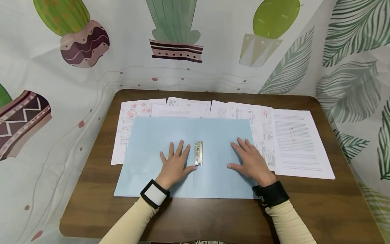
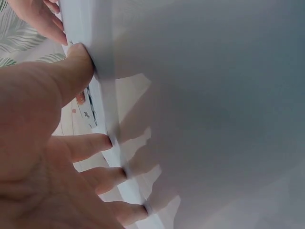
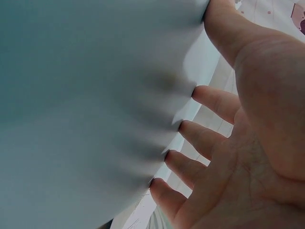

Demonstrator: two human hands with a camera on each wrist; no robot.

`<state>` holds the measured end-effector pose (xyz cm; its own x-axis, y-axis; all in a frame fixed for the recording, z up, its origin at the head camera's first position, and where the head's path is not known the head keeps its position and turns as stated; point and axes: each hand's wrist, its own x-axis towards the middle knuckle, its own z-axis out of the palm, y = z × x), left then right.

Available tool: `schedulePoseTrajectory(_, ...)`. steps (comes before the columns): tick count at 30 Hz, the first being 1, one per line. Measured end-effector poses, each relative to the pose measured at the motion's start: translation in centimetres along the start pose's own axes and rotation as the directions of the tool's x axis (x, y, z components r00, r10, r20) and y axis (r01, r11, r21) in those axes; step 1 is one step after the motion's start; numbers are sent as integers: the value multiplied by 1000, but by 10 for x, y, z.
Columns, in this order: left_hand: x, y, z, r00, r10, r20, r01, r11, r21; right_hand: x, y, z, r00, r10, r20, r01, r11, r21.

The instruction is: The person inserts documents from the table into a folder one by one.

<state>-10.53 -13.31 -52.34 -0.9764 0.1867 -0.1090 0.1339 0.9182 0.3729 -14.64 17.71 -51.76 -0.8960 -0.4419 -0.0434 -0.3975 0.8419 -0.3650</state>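
Note:
A light blue folder (image 1: 222,183) lies spread open on the brown table, with a metal clip (image 1: 198,153) fixed near its middle fold. My left hand (image 1: 174,166) rests on the folder's left half, fingers spread, the thumb tip right at the clip's lower end. On the right half lies my right hand (image 1: 253,163), its fingers straight and fanned out. Both wrist views show fingertips (image 2: 102,141) and fingers (image 3: 217,102) touching the pale folder surface. Neither hand grips anything.
Printed sheets stick out behind the folder, among them a left sheet (image 1: 119,149) with red marks. At the right a text page (image 1: 301,145) lies on the table (image 1: 329,203). A cactus-patterned cloth (image 1: 225,30) hangs behind the table.

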Motion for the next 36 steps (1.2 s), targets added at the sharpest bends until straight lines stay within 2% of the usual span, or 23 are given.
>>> schedulePoseTrajectory(5,3,3,-4,1000,0,21,-1,1000,15,1,0,-1,1000,-1,-6,1,1000,6)
schedulePoseTrajectory(9,3,5,-5,999,-32,36,32,999,-9,0,-2,2,1000,1,3,-1,1000,16)
schedulePoseTrajectory(15,3,10,0,996,-85,-6,85,996,-32,1,-3,4,1000,-5,10,4,1000,10)
schedulePoseTrajectory(20,5,12,1,994,-90,-59,89,996,-28,3,-5,0,1000,-19,2,19,1000,-9)
schedulePoseTrajectory(32,12,17,1,994,-80,-77,82,997,15,4,-8,-5,1000,-1,0,1,1000,-28)
schedulePoseTrajectory(36,12,18,2,993,-87,-75,87,996,-1,2,-8,-4,1000,5,1,-5,1000,-26)
